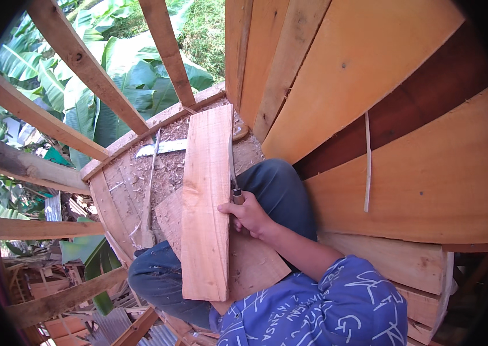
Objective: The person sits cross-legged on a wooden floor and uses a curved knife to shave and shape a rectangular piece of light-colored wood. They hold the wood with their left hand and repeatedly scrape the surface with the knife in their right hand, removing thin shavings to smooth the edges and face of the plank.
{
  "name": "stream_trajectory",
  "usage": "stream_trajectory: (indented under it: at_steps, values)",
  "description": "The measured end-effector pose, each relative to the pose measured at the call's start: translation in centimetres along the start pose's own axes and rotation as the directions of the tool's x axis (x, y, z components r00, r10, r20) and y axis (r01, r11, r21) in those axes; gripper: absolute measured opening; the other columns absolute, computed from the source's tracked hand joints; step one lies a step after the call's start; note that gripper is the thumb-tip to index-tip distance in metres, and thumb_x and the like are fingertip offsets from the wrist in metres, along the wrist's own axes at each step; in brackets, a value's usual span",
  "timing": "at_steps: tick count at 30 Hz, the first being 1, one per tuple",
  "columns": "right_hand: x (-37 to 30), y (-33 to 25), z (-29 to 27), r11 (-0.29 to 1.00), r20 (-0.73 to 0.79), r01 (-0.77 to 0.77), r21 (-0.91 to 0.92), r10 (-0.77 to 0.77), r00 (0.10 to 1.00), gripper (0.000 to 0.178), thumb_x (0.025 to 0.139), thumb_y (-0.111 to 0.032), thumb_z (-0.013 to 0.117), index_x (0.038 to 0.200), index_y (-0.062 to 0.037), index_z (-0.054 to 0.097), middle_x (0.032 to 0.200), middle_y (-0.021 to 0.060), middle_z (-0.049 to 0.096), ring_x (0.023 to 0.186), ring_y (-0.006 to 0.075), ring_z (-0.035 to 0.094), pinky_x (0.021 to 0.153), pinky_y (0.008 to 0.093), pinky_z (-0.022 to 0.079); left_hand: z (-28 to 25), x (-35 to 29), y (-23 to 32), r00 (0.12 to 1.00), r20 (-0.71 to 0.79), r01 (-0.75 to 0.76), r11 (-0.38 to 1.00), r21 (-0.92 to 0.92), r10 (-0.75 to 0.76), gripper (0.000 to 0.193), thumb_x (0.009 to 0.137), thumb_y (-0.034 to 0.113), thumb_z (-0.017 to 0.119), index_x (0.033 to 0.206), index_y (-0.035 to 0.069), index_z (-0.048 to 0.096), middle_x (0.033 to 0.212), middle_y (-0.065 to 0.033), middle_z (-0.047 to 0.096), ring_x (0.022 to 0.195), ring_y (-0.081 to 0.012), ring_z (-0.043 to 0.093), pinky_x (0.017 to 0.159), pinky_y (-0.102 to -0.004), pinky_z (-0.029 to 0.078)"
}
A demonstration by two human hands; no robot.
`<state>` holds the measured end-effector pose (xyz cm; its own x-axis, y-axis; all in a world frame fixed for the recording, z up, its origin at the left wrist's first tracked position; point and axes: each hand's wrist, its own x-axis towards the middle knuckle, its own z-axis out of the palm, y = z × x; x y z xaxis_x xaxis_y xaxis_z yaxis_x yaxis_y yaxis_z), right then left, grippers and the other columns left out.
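A long pale wooden board (pixel 206 202) lies lengthwise across my lap, over a second wooden piece (pixel 255 259) set at an angle beneath it. My right hand (pixel 248 214) is closed around the wooden handle of a knife (pixel 237 196), with the thumb touching the board's right edge. The thin blade points away from me along that edge, partly hidden by the board. My left hand does not show.
Wood shavings (pixel 169 130) litter the wooden platform beyond my knees. A flat shiny blade (pixel 166 148) and a long thin strip (pixel 150 190) lie there. Plank walls (pixel 336 81) rise on the right. Spaced wooden bars (pixel 77 55) edge the left, with banana leaves (pixel 123 75) outside.
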<state>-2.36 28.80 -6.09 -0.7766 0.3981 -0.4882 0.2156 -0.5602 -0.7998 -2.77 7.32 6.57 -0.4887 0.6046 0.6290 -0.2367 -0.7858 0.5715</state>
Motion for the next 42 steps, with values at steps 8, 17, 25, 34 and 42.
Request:
stream_trajectory:
  at_steps: [8,17,25,34,42]
  values:
    - [-0.02,-0.26,-0.11,1.0,0.008,-0.002,0.02,0.002,1.0,0.021,0.08,-0.016,0.071,0.084,-0.0018,0.057,0.051,-0.0005,0.05,0.035,0.0076,0.042,0.033,0.0238,0.033,-0.21,0.0,-0.29,1.0,-0.001,0.013,1.0,0.003,-0.013,0.039,0.078,0.03,0.063,0.108,0.007,0.052,0.114,-0.0168,0.047,0.113,-0.0305,0.042,0.098,-0.051,0.031]
    - [-0.32,-0.16,0.28,1.0,-0.032,-0.004,0.013,0.004,0.999,0.021,0.08,-0.016,0.071,0.081,-0.003,0.055,0.05,-0.0001,0.048,0.034,0.0084,0.042,0.033,0.025,0.033,0.16,0.03,-0.2,1.0,0.004,0.022,1.0,-0.008,-0.022,0.047,0.076,0.033,0.065,0.112,0.006,0.05,0.119,-0.0189,0.045,0.118,-0.0323,0.039,0.1,-0.051,0.029]
    - [-0.44,-0.55,0.13,1.0,-0.02,-0.008,0.03,0.008,1.0,0.021,0.08,-0.016,0.071,0.082,-0.0031,0.055,0.049,0.0,0.048,0.034,0.0088,0.042,0.033,0.0252,0.033,0.02,0.23,-0.53,0.999,0.006,0.038,0.999,0.009,-0.038,0.055,0.074,0.035,0.067,0.116,0.005,0.049,0.124,-0.0208,0.043,0.122,-0.0338,0.036,0.103,-0.0511,0.026]
    - [-0.26,-0.41,0.16,0.999,-0.012,-0.014,0.036,0.015,1.0,0.021,0.081,-0.016,0.071,0.082,-0.0026,0.055,0.048,0.0001,0.048,0.034,0.009,0.043,0.033,0.025,0.033,0.25,0.04,-0.1,0.999,0.004,0.044,0.999,0.01,-0.045,0.063,0.072,0.038,0.069,0.121,0.004,0.047,0.129,-0.0228,0.04,0.126,-0.0355,0.033,0.105,-0.0511,0.024]
    - [-0.14,-0.19,-0.2,0.998,0.02,0.013,0.054,-0.014,1.0,0.021,0.081,-0.016,0.07,0.084,-0.0004,0.056,0.052,0.0013,0.05,0.034,0.0092,0.043,0.033,0.0255,0.034,0.41,0.17,-0.08,0.998,0.022,0.05,0.999,0.007,-0.051,0.071,0.07,0.041,0.071,0.125,0.003,0.046,0.133,-0.0247,0.038,0.13,-0.0371,0.03,0.107,-0.0511,0.022]
